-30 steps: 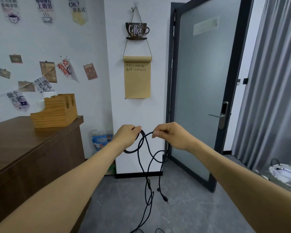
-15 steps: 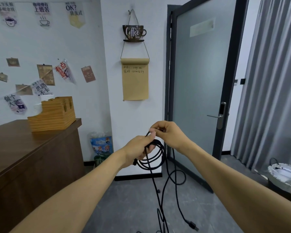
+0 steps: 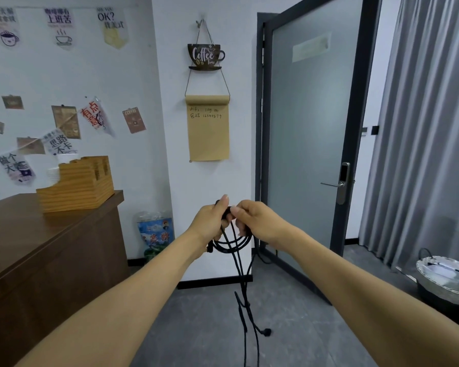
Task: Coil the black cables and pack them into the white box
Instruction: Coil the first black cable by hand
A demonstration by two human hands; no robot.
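Note:
A thin black cable (image 3: 233,242) hangs in front of me, its upper part wound into a few loops. My left hand (image 3: 211,221) grips the top of the loops, thumb raised. Close beside it, my right hand (image 3: 252,221) pinches a strand of the same cable at the top of the coil. Below the loops two loose strands drop toward the floor, one ending in a small black plug (image 3: 266,332). No white box is in view.
A brown wooden counter (image 3: 37,234) with a wooden organiser (image 3: 76,185) stands at the left. A frosted glass door (image 3: 308,144) and grey curtains (image 3: 424,133) are ahead and right. A white bowl-shaped bin (image 3: 445,276) sits at the lower right on the grey floor.
My hands came together and another loop was added to the coil. The hanging strands have shortened, and the plug end has risen off the lower edge toward the middle of the floor.

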